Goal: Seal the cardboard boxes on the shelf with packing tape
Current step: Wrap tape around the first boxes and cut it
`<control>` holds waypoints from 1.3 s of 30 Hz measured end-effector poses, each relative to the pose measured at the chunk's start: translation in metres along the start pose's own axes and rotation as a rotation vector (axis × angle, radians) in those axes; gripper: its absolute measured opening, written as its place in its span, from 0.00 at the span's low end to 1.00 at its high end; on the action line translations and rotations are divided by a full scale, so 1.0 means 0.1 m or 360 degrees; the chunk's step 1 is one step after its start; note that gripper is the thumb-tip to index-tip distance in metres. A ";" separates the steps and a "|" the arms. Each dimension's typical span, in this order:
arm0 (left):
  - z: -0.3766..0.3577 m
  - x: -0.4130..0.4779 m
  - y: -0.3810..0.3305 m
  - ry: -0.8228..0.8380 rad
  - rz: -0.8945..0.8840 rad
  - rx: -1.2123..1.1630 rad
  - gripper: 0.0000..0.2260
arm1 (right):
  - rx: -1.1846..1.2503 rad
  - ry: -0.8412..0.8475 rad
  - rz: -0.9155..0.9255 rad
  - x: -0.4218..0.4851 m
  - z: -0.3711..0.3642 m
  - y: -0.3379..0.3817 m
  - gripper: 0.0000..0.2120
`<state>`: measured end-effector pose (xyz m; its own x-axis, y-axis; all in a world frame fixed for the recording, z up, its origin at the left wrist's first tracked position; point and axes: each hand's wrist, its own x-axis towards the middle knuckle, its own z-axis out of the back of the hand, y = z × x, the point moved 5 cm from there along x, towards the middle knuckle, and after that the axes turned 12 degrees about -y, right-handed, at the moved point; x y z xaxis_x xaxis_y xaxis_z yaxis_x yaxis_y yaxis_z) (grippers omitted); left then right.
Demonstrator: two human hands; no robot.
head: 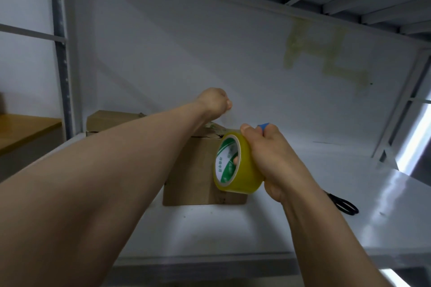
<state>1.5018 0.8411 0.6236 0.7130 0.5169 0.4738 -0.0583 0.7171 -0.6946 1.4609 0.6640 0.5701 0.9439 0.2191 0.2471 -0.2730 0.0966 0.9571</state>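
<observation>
The roll of tape (238,165) near the middle of the frame is a see-through yellow. Its core is white with green bands and green print (too small to read). The nearer box (189,170) and the farther box (105,121), to its left, are plain cardboard brown. The shelf (233,228) is pale grey-white, as is its back panel (163,53), which carries yellowish smears (326,51) at the upper right. A small blue piece (263,126) shows above the right hand (272,158). The scissors (345,205) at the right are black. At the left edge is a honey-brown wooden surface (25,133).
</observation>
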 end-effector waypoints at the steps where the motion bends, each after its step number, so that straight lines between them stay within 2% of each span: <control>1: -0.01 0.00 0.00 0.0005 0.0009 0.0006 0.05 | 0.0006 -0.0001 0.0009 0.01 0.00 0.00 0.13; 5: -0.04 0.00 0.08 -0.0017 0.0080 -0.0064 0.11 | 0.0073 -0.0020 -0.0031 0.04 -0.01 -0.03 0.12; 10: -0.16 0.00 0.27 0.0005 0.0237 -0.0182 0.08 | 0.0094 -0.0003 -0.0091 0.03 -0.03 -0.15 0.12; 20: -0.22 0.04 0.35 0.0004 0.0345 -0.0092 0.15 | -0.0004 -0.0046 -0.0071 0.04 -0.09 -0.19 0.10; 28: -0.24 -0.01 0.34 0.0054 0.0327 -0.0129 0.07 | 0.0017 0.0059 -0.0176 -0.02 -0.08 -0.27 0.11; 32: -0.25 0.00 0.35 0.0069 0.0301 -0.0063 0.12 | -0.0027 0.0101 -0.0228 -0.06 -0.06 -0.35 0.13; 39: -0.25 -0.02 0.36 0.0047 0.0359 -0.0015 0.14 | -0.0099 0.0074 -0.0157 -0.02 -0.05 -0.37 0.13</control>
<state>1.5160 0.8542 0.5845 0.7028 0.6496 0.2901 -0.2121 0.5806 -0.7861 1.4678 0.6645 0.5334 0.9575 0.2500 0.1435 -0.1914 0.1795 0.9650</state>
